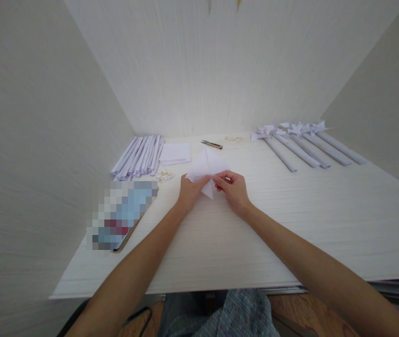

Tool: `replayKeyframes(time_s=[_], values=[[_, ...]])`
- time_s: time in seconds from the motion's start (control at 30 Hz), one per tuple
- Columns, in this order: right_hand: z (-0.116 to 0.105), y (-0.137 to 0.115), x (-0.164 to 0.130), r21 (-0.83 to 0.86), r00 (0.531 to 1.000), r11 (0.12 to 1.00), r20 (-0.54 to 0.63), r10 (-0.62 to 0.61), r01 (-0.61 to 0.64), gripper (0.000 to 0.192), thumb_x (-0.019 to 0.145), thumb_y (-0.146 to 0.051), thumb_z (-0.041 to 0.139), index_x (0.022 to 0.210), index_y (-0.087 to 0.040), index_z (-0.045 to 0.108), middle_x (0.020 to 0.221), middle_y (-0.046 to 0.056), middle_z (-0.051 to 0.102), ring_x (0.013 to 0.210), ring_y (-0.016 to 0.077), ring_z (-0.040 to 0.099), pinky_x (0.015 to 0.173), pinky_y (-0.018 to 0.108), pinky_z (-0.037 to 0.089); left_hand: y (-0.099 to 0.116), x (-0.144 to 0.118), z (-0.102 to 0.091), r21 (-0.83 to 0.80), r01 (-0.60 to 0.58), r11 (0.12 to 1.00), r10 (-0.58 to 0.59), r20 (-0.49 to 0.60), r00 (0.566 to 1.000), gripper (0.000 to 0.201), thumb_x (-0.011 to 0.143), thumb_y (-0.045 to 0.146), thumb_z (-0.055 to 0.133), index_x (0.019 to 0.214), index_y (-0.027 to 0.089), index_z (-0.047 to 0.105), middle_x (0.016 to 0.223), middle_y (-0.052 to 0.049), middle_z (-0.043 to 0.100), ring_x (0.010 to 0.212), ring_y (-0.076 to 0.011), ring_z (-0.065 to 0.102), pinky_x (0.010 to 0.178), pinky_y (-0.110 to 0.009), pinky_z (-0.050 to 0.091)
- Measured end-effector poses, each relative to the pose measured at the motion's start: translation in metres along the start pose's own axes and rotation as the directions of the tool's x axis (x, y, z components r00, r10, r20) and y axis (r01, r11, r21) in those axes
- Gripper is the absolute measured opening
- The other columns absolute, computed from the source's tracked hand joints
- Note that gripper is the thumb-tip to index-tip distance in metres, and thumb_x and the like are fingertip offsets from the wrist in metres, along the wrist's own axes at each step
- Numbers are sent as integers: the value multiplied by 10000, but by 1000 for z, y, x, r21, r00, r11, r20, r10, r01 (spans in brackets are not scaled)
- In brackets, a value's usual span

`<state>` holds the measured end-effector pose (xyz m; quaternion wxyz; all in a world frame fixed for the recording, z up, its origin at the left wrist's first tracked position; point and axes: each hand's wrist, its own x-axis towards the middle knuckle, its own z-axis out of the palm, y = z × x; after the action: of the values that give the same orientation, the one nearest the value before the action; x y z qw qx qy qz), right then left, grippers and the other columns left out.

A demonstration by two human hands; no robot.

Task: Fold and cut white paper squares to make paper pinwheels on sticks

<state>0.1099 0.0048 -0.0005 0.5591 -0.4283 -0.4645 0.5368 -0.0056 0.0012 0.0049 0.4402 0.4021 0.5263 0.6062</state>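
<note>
Both forearms are reaching in over the near edge of the white table (291,243), and right at the middle of the surface the left hand (189,191) and right hand (233,188) are meeting on a folded white paper (207,169). The left thumb and fingers are pinching its near-left edge; the right fingertips are pinching the lower point, pressed together on the sheet. This looks like a crease being set mid-fold, and the next move would call for keeping the edges lined up while pressing flat. Toward the left edge, a blurred-out flat object (124,214) is lying; no writing can be read anywhere. Farther back left, rolled paper tubes (139,157) and a stack of white sheets (175,153) are sitting; snips (211,144) are lying near the back edge; finished paper pinwheels (305,142) are lining the far right corner.
</note>
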Motion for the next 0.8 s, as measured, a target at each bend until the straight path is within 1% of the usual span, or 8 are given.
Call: replayKeyframes(time_s=[0.2, 0.43, 0.53, 0.57, 0.63, 0.7, 0.8], values=[[1, -1, -1, 3, 1000, 1000, 7, -13, 13, 153, 564, -291, 675, 555, -168, 585, 468, -37, 535, 445, 82, 468, 457, 237, 378, -2, 1, 1, -19, -4, 1000, 3, -20, 1000, 196, 488, 214, 704, 643, 111, 644, 621, -51, 668, 543, -141, 578, 545, -256, 457], [1, -1, 0, -32, 1000, 999, 23, -10, 11, 165, 578, -306, 666, 574, -165, 580, 471, -37, 524, 449, 85, 460, 460, 243, 378, -3, 3, 0, -50, 7, 999, -7, -17, 1000, 203, 481, 215, 709, 639, 106, 645, 623, -60, 669, 540, -144, 574, 541, -263, 450], [1, -1, -1, -36, 999, 999, 23, -31, 32, 184, 577, -302, 673, 604, -171, 546, 535, -41, 529, 485, 78, 467, 486, 235, 389, -2, 2, 1, -97, 30, 995, -33, -25, 999, 192, 474, 208, 706, 626, 110, 643, 603, -40, 660, 543, -137, 573, 552, -257, 451], [1, 0, -1, -11, 999, 999, -6, -52, 52, 207, 565, -288, 685, 630, -179, 521, 576, -49, 533, 509, 73, 475, 505, 228, 397, -1, 2, 1, -124, 39, 992, -43, -27, 999, 193, 470, 202, 706, 630, 112, 645, 610, -37, 662, 556, -135, 578, 568, -256, 456], [3, 0, -2, 90, 993, 993, -96, -71, 80, 320, 527, -251, 714, 707, -206, 453, 666, -71, 533, 564, 64, 501, 554, 216, 417, 0, 1, 2, -180, 55, 982, -62, -33, 998, 208, 463, 195, 705, 647, 114, 651, 643, -38, 673, 594, -135, 591, 606, -258, 466], [5, 1, -4, 223, 989, 973, -146, -20, 53, 453, 500, -225, 729, 792, -240, 383, 722, -92, 534, 617, 69, 537, 601, 221, 442, 1, 1, 4, -224, 65, 972, -77, -43, 996, 219, 460, 193, 707, 658, 115, 655, 666, -39, 680, 618, -134, 598, 628, -259, 471], [9, 0, -7, 334, 992, 941, -87, 90, -56, 545, 508, -211, 720, 881, -272, 328, 745, -94, 574, 662, 92, 577, 640, 252, 471, 0, 0, 6, -256, 68, 964, -79, -34, 996, 207, 463, 183, 711, 653, 120, 658, 656, -31, 679, 606, -125, 594, 629, -253, 472]])
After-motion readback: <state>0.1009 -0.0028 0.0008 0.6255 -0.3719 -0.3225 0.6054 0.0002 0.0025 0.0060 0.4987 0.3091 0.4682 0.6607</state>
